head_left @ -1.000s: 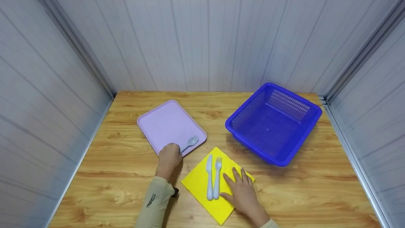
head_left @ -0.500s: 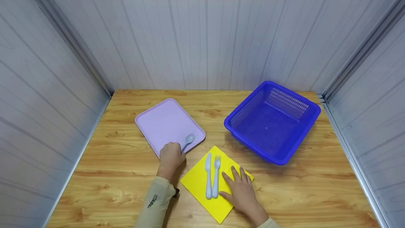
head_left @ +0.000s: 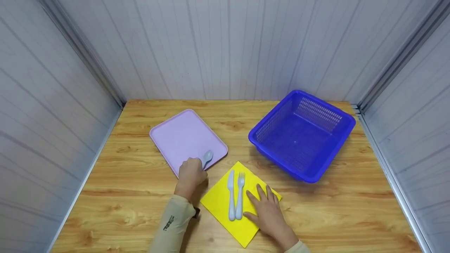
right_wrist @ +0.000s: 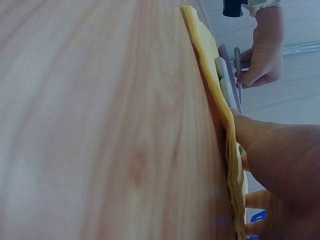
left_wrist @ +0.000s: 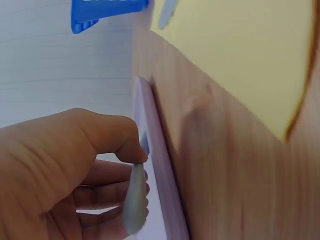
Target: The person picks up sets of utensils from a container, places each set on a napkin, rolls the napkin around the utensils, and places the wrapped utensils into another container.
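Two hands are busy at the bench point(head_left: 334, 218). The left hand point(head_left: 191, 176) is curled in by the front corner of the lilac tray point(head_left: 182, 135), pinching the grey spoon point(head_left: 208, 156) by its handle; the handle's rounded end sticks out of the grip, while the bowl points toward the bench's back edge, over the tray near its right corner. Whether the bowl touches the tray, I cannot tell. The right hand point(head_left: 269, 214) lies with fingers spread on the right part of the yellow napkin point(head_left: 219, 202), its thumb just beside the fork point(head_left: 239, 200). Folded in layers, the napkin sits cornerwise about midway between the bench's left and right edges, one corner toward the back edge. On it, the pale knife point(head_left: 231, 196) lies left of the matching fork, blade and tines toward that edge. The tray is nearer the bench's back left corner, the blue basket point(head_left: 295, 142) nearer the back right one.
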`<state>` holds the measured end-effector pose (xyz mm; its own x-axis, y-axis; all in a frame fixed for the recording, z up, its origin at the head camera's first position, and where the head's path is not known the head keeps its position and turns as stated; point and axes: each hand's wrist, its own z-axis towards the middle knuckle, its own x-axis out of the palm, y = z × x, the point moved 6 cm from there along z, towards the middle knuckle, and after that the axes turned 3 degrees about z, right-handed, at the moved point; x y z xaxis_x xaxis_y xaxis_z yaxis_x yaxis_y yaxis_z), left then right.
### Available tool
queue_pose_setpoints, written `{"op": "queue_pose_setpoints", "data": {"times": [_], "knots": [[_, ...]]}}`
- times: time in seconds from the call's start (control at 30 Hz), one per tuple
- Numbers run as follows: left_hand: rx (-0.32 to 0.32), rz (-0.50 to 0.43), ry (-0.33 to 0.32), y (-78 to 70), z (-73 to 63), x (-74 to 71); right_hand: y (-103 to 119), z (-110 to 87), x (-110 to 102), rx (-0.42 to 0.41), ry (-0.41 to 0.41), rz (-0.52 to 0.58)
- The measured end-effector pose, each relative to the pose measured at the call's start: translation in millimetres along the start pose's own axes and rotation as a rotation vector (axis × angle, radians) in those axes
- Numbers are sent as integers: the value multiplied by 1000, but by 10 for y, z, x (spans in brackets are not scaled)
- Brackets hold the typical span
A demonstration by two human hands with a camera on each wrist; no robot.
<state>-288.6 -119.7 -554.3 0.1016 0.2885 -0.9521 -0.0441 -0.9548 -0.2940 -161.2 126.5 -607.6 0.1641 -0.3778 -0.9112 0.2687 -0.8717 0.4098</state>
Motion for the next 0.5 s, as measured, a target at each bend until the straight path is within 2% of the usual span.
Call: {"op": "queue_pose_setpoints", "data": {"times": [0.1,0.23,0.33,0.5], "knots": [[-18,-47,-4,-72,-79,-15,9,14,-10,-2,-5,-4],[-21,-118,-69,-217,-230,25,26,16,-9,-17,-25,-8],[-27,-202,-91,-390,-379,112,34,10,-14,-26,-36,-8],[-45,-318,-47,-759,-623,290,23,8,-25,-10,-19,-5]]}}
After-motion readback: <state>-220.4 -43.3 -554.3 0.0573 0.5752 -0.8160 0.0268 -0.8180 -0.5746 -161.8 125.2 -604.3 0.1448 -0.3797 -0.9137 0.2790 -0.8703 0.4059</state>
